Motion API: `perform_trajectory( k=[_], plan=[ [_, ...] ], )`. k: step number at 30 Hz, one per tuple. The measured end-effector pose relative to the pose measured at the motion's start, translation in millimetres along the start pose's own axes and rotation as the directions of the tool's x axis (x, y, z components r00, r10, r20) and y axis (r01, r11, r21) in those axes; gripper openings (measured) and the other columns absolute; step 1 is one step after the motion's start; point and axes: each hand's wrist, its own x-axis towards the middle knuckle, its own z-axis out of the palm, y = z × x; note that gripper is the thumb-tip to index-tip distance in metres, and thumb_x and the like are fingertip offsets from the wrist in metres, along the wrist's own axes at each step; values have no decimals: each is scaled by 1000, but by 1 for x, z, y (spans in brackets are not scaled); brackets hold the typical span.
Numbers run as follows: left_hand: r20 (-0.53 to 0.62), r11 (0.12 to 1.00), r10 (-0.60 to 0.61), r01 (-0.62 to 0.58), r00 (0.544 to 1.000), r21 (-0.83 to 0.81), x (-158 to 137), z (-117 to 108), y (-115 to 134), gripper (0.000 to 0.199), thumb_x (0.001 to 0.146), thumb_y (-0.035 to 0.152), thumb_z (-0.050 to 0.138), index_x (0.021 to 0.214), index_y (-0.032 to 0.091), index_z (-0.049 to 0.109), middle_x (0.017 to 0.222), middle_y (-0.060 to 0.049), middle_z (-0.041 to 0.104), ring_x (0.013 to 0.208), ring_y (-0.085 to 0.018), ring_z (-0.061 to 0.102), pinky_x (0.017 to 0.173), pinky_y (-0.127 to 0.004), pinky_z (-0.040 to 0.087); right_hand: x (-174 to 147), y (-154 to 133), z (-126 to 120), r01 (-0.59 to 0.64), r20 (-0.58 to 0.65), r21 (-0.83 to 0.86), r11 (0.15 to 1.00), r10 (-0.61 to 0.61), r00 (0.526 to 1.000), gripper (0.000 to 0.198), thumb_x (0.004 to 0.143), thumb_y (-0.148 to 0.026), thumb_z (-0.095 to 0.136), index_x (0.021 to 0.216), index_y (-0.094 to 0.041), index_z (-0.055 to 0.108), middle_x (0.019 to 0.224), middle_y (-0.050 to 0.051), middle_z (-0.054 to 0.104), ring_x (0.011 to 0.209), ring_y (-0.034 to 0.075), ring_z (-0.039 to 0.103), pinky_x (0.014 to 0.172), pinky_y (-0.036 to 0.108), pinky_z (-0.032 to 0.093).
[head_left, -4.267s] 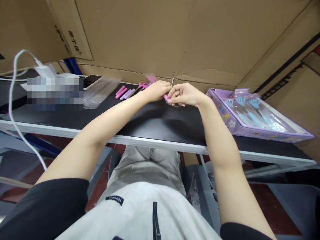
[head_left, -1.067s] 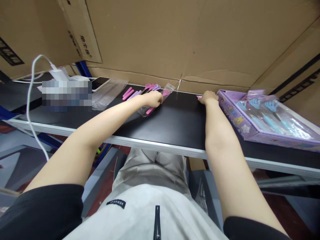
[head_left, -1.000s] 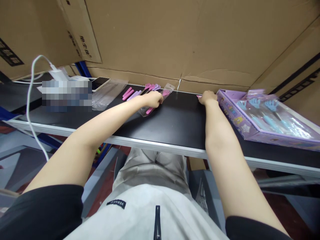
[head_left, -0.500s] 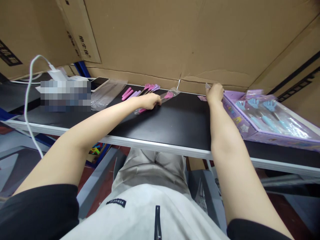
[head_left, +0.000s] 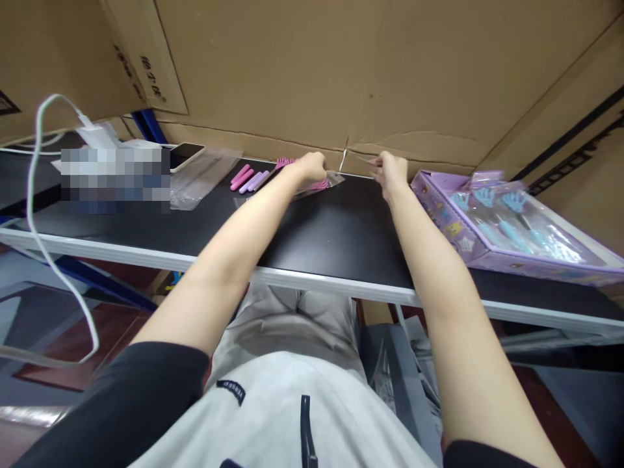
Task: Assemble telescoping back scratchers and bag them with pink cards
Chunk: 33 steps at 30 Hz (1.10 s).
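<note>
My left hand point(head_left: 312, 167) is closed over a clear plastic bag point(head_left: 335, 178) with a pink claw-headed back scratcher point(head_left: 319, 185) inside. The fingertips are partly hidden behind the hand. Between the thumb and fingers of my right hand point(head_left: 392, 174) is a thin flat card point(head_left: 368, 160), held edge-on above the back of the table. Just left of my left forearm lie loose back scratchers with pink handles point(head_left: 242, 177) and lilac handles point(head_left: 253, 182). Their pink claw heads point(head_left: 284, 162) show behind my left wrist.
A purple display box point(head_left: 453, 224) on the right holds several bagged blue back scratchers point(head_left: 511, 227). Empty clear bags point(head_left: 205, 179), a phone point(head_left: 188, 156) and a white charger with cable point(head_left: 100, 135) lie left. A cardboard wall point(head_left: 292, 71) closes off the back of the black table point(head_left: 336, 240).
My left hand has moved right along the bagged back scratcher toward the bag's end. My right hand has come left from beside the purple box, carrying the thin card. The view has shifted slightly.
</note>
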Motion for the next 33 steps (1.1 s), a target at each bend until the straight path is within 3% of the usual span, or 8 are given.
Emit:
perform_trajectory(
  k=[4,9,13,17,23,26,29,33],
  plan=[
    [44,985,-104,109,994,-133,10,28,31,52,100,22,64,150,12,67,157,-20,67,150,-34,61,123,-40,49,-30,-4,11,-75,-14,-4,997,75,997,22,76,2,60,70,-19,60,72,0,61,78,16,70,102,43,62],
    [0,982,-145,144,989,-120,5,51,35,59,97,13,61,156,17,59,170,-19,52,161,-35,47,132,-49,39,-52,-9,13,-152,9,23,988,152,988,30,70,7,56,81,-20,60,73,-4,59,76,15,67,106,46,62],
    [-57,991,-85,79,995,-106,4,59,23,53,98,14,56,149,17,66,163,-20,58,156,-37,51,129,-55,40,-60,-12,20,-194,59,72,978,190,980,31,75,7,55,90,-20,61,81,-3,63,81,15,69,100,44,65],
    [-47,999,-6,4,999,-49,4,61,15,48,100,27,56,145,21,74,155,-20,64,155,-40,50,128,-59,38,-68,-15,26,-216,51,69,974,213,976,26,83,6,58,85,-20,54,81,-3,60,82,13,70,87,34,68],
    [0,995,87,-87,996,57,0,63,19,64,108,57,49,165,31,60,168,-19,54,162,-45,40,132,-67,27,-75,-18,28,-288,64,61,956,284,957,27,103,-6,54,82,-21,46,78,-2,63,71,9,67,69,22,65],
    [15,985,125,-126,992,115,-1,66,24,62,113,44,36,168,24,58,171,-20,52,164,-43,39,135,-65,22,-76,-17,26,-282,83,-17,959,283,956,29,104,-7,55,79,-21,47,70,-1,62,64,8,63,56,13,54],
    [53,979,154,-160,987,128,0,67,26,63,111,30,33,168,22,57,171,-20,51,162,-40,42,134,-59,29,-74,-14,26,-270,102,-69,960,276,956,31,102,-5,56,76,-20,49,64,-1,60,60,9,61,49,11,45],
    [65,986,143,-148,988,71,4,67,23,64,106,27,37,165,30,61,171,-14,52,162,-39,41,133,-59,32,-65,-4,25,-265,71,-112,958,273,959,30,93,0,63,79,-22,49,62,-4,58,57,11,62,53,16,50]
  ],
)
